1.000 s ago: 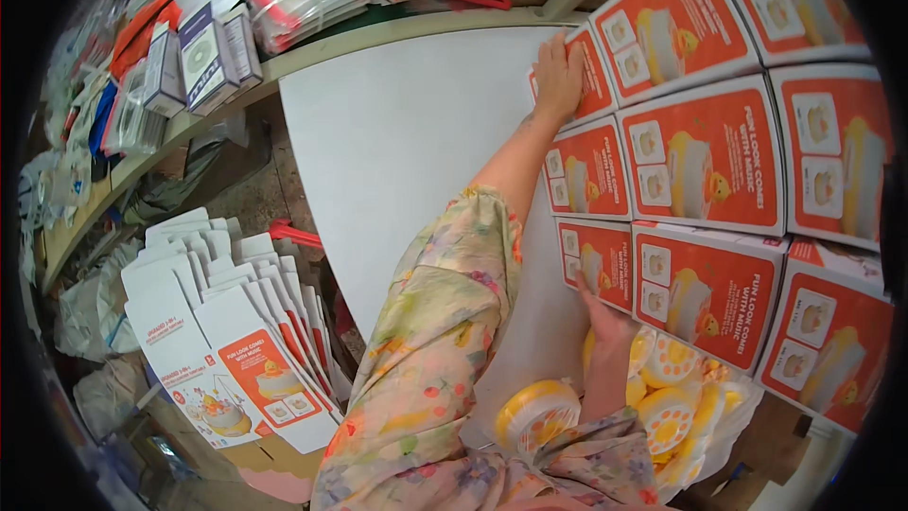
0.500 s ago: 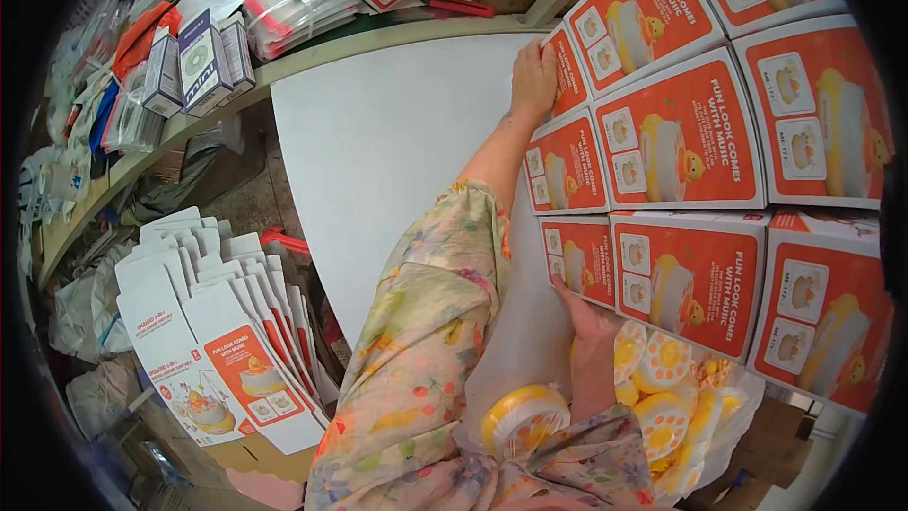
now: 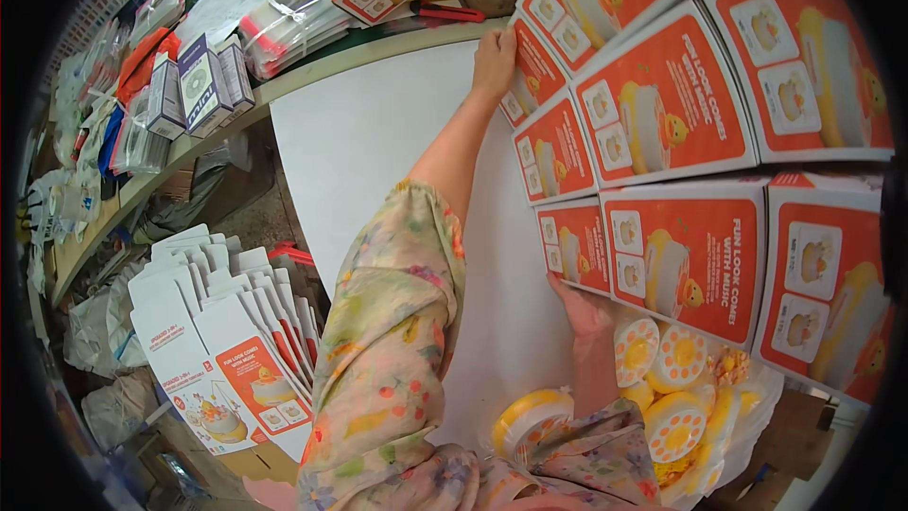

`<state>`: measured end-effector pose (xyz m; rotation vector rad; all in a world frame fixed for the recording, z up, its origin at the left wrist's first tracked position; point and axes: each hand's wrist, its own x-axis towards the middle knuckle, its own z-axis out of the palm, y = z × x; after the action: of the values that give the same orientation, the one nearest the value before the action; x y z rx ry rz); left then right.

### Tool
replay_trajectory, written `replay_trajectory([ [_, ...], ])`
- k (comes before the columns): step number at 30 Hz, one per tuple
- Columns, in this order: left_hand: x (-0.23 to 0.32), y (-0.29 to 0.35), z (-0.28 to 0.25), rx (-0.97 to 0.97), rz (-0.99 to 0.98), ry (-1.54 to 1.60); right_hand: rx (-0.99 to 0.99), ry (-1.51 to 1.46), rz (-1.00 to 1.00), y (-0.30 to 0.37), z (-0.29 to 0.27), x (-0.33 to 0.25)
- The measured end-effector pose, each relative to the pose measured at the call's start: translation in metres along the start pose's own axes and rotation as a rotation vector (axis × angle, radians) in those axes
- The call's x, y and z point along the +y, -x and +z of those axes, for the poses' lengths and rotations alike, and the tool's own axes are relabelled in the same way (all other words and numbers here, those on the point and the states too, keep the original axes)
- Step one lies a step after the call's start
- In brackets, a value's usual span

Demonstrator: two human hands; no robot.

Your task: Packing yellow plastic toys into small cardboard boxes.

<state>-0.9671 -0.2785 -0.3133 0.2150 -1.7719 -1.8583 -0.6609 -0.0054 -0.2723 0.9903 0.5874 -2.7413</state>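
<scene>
As the left hand (image 3: 495, 61) and right hand (image 3: 584, 310) clasp boxes (image 3: 653, 128) at right, white tabletop (image 3: 369, 132) fills mid-frame, its edge curving left.

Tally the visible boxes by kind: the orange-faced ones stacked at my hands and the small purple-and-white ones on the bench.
Stacked orange-faced boxes: 9
Small purple-and-white boxes: 3
Total: 12

Wht tbl (image 3: 378, 123) holds stacked orange bxs (image 3: 667, 123) & wrapped yel. toy (image 3: 532, 416).
</scene>
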Motion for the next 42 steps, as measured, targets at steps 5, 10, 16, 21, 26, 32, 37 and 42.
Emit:
replay_trajectory([
  [5,-0.001,-0.014,0.027,-0.180,0.014,0.098,-0.068,0.054,-0.038,-0.006,0.017,-0.003],
  [10,-0.021,-0.012,0.030,-0.059,0.200,0.000,-0.131,0.001,-0.086,-0.017,0.036,0.025],
  [16,-0.012,0.087,0.072,-0.047,0.050,-0.151,-0.095,0.033,-0.169,-0.019,0.036,0.013],
  [21,-0.033,0.080,0.052,-0.146,-0.001,-0.384,-0.086,0.142,-0.207,0.000,0.077,0.035],
  [26,-0.033,0.165,0.004,-0.352,0.010,-0.325,-0.160,0.375,-0.229,-0.021,0.063,0.049],
  [32,0.127,0.374,-0.102,-0.528,-0.064,-0.129,0.019,0.480,-0.161,0.057,-0.031,0.047],
  [37,0.227,0.473,-0.304,-0.525,-0.082,-0.557,-0.295,0.923,0.178,0.221,-0.093,0.149],
  [42,0.289,0.570,-0.427,-0.689,-0.174,-1.354,-0.415,1.070,0.371,0.316,-0.154,0.170],
])
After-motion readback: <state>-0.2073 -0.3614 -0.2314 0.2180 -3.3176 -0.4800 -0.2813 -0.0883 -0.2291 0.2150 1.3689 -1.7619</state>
